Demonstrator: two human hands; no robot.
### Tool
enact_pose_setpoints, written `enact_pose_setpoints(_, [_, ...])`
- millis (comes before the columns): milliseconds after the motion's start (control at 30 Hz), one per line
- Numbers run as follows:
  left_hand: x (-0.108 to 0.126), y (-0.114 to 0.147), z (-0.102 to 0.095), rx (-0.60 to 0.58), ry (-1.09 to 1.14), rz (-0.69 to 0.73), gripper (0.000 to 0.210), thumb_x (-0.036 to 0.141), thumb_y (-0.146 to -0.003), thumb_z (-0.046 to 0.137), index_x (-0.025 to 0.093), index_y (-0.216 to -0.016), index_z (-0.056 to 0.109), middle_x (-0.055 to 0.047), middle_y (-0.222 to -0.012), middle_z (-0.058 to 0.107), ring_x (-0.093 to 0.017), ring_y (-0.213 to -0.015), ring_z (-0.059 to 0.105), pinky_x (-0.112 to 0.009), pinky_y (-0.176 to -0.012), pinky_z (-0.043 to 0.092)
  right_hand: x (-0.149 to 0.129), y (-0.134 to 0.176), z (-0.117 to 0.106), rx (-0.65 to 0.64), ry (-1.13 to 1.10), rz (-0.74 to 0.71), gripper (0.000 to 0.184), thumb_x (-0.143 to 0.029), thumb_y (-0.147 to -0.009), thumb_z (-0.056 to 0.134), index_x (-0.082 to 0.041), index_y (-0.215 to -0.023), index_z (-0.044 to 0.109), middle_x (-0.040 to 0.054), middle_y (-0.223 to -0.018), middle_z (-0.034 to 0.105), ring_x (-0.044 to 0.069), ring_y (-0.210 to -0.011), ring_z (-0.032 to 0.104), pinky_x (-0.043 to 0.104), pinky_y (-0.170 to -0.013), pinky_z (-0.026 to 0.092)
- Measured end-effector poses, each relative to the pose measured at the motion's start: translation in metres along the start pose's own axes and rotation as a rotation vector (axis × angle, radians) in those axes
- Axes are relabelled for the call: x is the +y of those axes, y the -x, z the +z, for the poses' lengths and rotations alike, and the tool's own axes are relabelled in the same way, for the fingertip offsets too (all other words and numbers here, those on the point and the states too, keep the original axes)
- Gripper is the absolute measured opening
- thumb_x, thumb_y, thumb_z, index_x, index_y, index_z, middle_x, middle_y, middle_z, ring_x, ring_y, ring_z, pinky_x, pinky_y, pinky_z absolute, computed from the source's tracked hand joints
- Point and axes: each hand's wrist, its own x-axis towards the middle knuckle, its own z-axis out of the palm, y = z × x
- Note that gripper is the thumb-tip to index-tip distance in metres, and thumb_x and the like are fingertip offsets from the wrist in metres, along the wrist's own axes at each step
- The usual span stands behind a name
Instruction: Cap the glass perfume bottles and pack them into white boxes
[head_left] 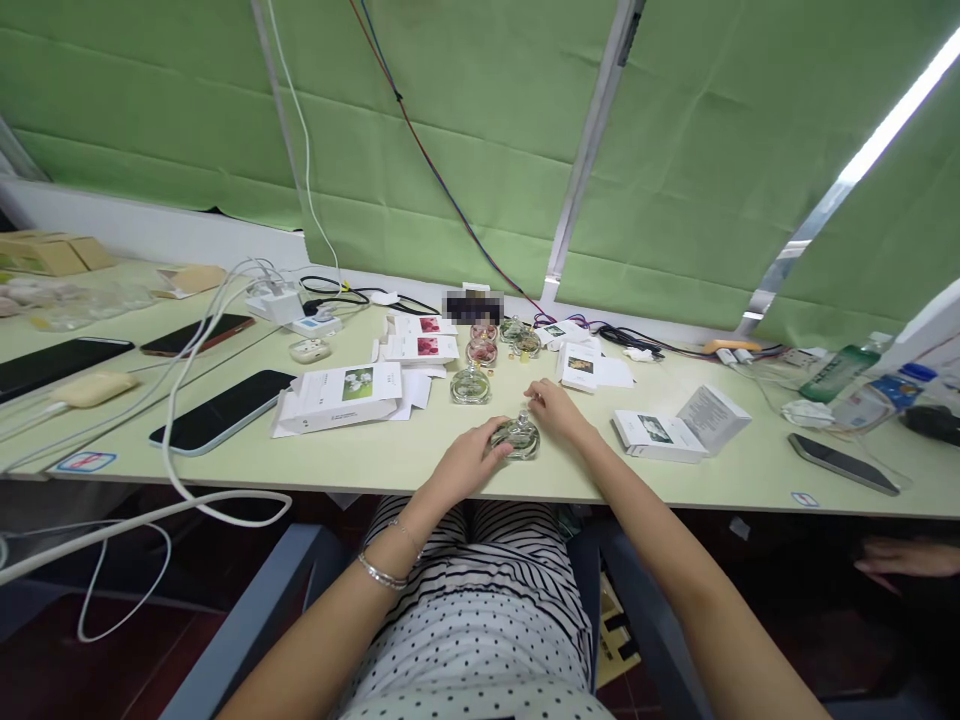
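Note:
At the near table edge, my left hand (pixel 469 462) is wrapped round the side of a clear glass bottle (pixel 521 441) with a knob-like top and greenish contents. The bottle stands upright on the table. Beside its top, my right hand (pixel 553 405) has its fingers bent and pressed together; whatever they may hold is too small to tell. Just behind stands a similar glass bottle (pixel 470 386) with yellow-green contents. Farther back are a pinkish glass bottle (pixel 481 347) and several more of the kind.
White boxes with flower pictures lie left (pixel 341 395) and back (pixel 424 346); an opened white box (pixel 660 436) is at the right. Phones (pixel 225 410), white cables (pixel 187 350) and a green plastic bottle (pixel 844 368) are also around. Another person's hand (pixel 907 556) shows at the far right.

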Motion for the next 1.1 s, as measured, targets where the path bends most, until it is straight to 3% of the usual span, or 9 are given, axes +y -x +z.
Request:
enact_pose_setpoints(133, [-0.002, 0.0, 0.0, 0.011, 0.022, 0.022, 0.039, 0.036, -0.084, 0.043, 0.023, -0.122, 0.044, -0.005, -0.113, 0.06, -0.022, -0.098, 0.056, -0.032, -0.085, 0.042, -0.007, 0.04, -0.02, 0.042, -0.148, -0.074, 0.013, -0.016, -0.078, 0.05, -0.018, -0.088, 0.058, 0.0026, -0.081, 0.058, 0.014, -0.07, 0.055, 0.029, -0.069, 0.045])
enact_pose_setpoints(267, [-0.002, 0.001, -0.001, 0.015, 0.039, 0.036, 0.039, 0.034, -0.084, 0.043, 0.023, -0.121, 0.045, -0.005, -0.113, 0.06, -0.022, -0.099, 0.057, -0.033, -0.085, 0.042, -0.035, 0.053, -0.04, 0.367, -0.351, -0.052, 0.019, -0.027, -0.082, 0.051, -0.019, -0.099, 0.053, 0.0054, -0.089, 0.061, 0.015, -0.078, 0.058, 0.031, -0.074, 0.047])
enact_pose_setpoints(300, [-0.001, 0.001, -0.001, 0.014, 0.042, 0.032, 0.039, 0.034, -0.084, 0.043, 0.023, -0.121, 0.044, -0.006, -0.113, 0.06, -0.022, -0.099, 0.057, -0.033, -0.085, 0.042, -0.044, 0.052, -0.042, 0.383, -0.371, -0.083, 0.02, -0.027, -0.081, 0.052, -0.019, -0.099, 0.053, 0.0056, -0.09, 0.061, 0.016, -0.081, 0.058, 0.031, -0.076, 0.047])
enact_pose_setpoints(400, [0.0, 0.001, -0.002, 0.005, 0.054, 0.025, 0.041, 0.035, -0.085, 0.043, 0.022, -0.123, 0.043, -0.007, -0.111, 0.06, -0.023, -0.097, 0.058, -0.033, -0.083, 0.043, -0.064, 0.048, -0.043, 0.244, -0.366, -0.209, 0.016, -0.026, -0.081, 0.051, -0.02, -0.096, 0.055, 0.0054, -0.093, 0.061, 0.015, -0.081, 0.058, 0.03, -0.077, 0.047])
enact_pose_setpoints(500, [0.001, 0.002, -0.003, -0.001, 0.061, 0.034, 0.042, 0.035, -0.085, 0.043, 0.021, -0.124, 0.042, -0.008, -0.111, 0.06, -0.023, -0.096, 0.057, -0.034, -0.082, 0.044, -0.066, 0.05, -0.034, 0.141, -0.387, -0.232, 0.021, -0.025, -0.082, 0.05, -0.021, -0.102, 0.054, 0.0056, -0.099, 0.06, 0.015, -0.085, 0.058, 0.031, -0.08, 0.047])
enact_pose_setpoints(667, [0.0, 0.001, -0.001, 0.013, 0.048, 0.034, 0.041, 0.033, -0.084, 0.043, 0.021, -0.123, 0.042, -0.007, -0.115, 0.058, -0.023, -0.1, 0.056, -0.033, -0.085, 0.042, -0.05, 0.064, -0.017, -0.001, -0.405, -0.194, 0.059, -0.022, -0.078, 0.056, -0.026, -0.129, 0.028, 0.0053, -0.109, 0.057, 0.017, -0.095, 0.058, 0.038, -0.087, 0.045])
enact_pose_setpoints(933, [0.0, -0.001, 0.001, 0.007, 0.017, 0.032, 0.041, 0.033, -0.085, 0.041, 0.022, -0.124, 0.041, -0.006, -0.113, 0.059, -0.021, -0.096, 0.057, -0.032, -0.083, 0.043, -0.048, 0.065, -0.012, 0.04, -0.367, -0.203, 0.053, -0.016, -0.078, 0.051, -0.026, -0.127, 0.033, 0.0068, -0.11, 0.055, 0.018, -0.098, 0.056, 0.037, -0.087, 0.044])
enact_pose_setpoints(1100, [-0.001, -0.001, 0.001, 0.006, 0.012, 0.041, 0.041, 0.034, -0.086, 0.04, 0.022, -0.125, 0.04, -0.006, -0.114, 0.059, -0.022, -0.1, 0.056, -0.033, -0.085, 0.042, -0.051, 0.065, -0.012, 0.029, -0.388, -0.181, 0.054, -0.019, -0.077, 0.054, -0.025, -0.126, 0.033, 0.0048, -0.101, 0.058, 0.017, -0.089, 0.058, 0.034, -0.082, 0.046])
